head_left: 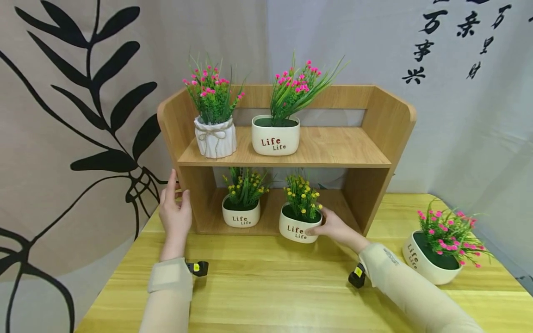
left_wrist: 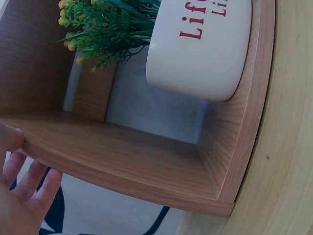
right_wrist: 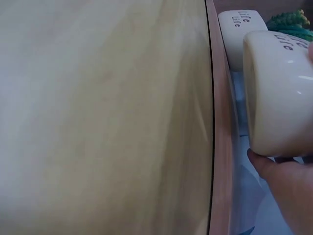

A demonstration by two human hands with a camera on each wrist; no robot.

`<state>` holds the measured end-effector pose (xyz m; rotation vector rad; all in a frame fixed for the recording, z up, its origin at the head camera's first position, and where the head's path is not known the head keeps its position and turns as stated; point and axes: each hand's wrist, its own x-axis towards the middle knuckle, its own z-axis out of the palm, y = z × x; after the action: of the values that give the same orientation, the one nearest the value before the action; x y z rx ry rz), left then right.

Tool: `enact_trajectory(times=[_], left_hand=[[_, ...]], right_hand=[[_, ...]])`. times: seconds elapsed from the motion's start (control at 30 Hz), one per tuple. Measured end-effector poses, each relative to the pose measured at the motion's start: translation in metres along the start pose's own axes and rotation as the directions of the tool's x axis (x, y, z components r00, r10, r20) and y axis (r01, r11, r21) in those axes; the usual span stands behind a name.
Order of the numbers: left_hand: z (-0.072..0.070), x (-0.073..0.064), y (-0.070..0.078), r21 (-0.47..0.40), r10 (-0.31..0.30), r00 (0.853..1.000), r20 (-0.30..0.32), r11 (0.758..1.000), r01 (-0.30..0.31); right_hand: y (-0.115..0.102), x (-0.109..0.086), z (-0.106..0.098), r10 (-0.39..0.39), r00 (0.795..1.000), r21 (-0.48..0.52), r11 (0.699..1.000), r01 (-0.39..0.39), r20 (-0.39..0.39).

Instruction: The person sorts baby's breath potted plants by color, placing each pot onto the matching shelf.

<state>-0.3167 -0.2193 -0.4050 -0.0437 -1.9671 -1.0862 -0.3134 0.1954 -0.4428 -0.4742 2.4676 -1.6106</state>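
My right hand (head_left: 334, 227) grips the right side of a white "Life" flower pot (head_left: 294, 228) with yellow flowers, thumb at the front and fingers behind. This pot is tilted at the front of the lower shelf, and its underside shows in the right wrist view. A matching yellow-flowered pot (head_left: 241, 217) stands to its left inside the wooden shelf unit (head_left: 333, 145). Beside the unit's left side panel is my left hand (head_left: 176, 217), fingers extended and relaxed. In the left wrist view its thumb lies right at the panel's front edge, with the other fingers outside.
On the upper board stand a white ribbed pot (head_left: 215, 140) with a twine bow and a white "Life" pot (head_left: 275, 141), both with pink flowers. Another pink-flowered pot (head_left: 433, 263) is at the right of the wooden table (head_left: 266, 291). A printed curtain (head_left: 333, 41) hangs behind.
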Motion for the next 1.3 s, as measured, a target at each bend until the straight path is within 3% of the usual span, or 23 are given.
enact_trajectory(times=[0.2,0.63,0.87,1.1,1.3], left_hand=[[0.001,0.0,0.0,-0.008,0.0,1.0,-0.005,1.0,0.0],[0.001,-0.001,0.002,-0.007,-0.001,1.0,-0.01,1.0,0.001],[0.001,-0.001,0.002,-0.001,0.0,1.0,-0.008,1.0,0.0],[0.001,-0.001,0.001,0.003,-0.007,1.0,-0.003,1.0,0.007],[0.002,0.0,0.001,0.005,-0.016,1.0,0.0,1.0,0.016]], right_hand=[[-0.017,0.004,-0.002,0.048,0.999,-0.041,0.998,-0.047,0.015],[0.005,0.029,-0.008,0.031,0.998,0.04,0.999,-0.033,0.058],[0.01,0.034,-0.009,0.016,0.996,0.065,0.998,-0.021,0.083],[0.012,0.038,-0.017,0.045,0.989,0.079,0.995,-0.056,0.138],[0.011,0.042,-0.019,0.014,0.989,0.09,0.996,-0.028,0.146]])
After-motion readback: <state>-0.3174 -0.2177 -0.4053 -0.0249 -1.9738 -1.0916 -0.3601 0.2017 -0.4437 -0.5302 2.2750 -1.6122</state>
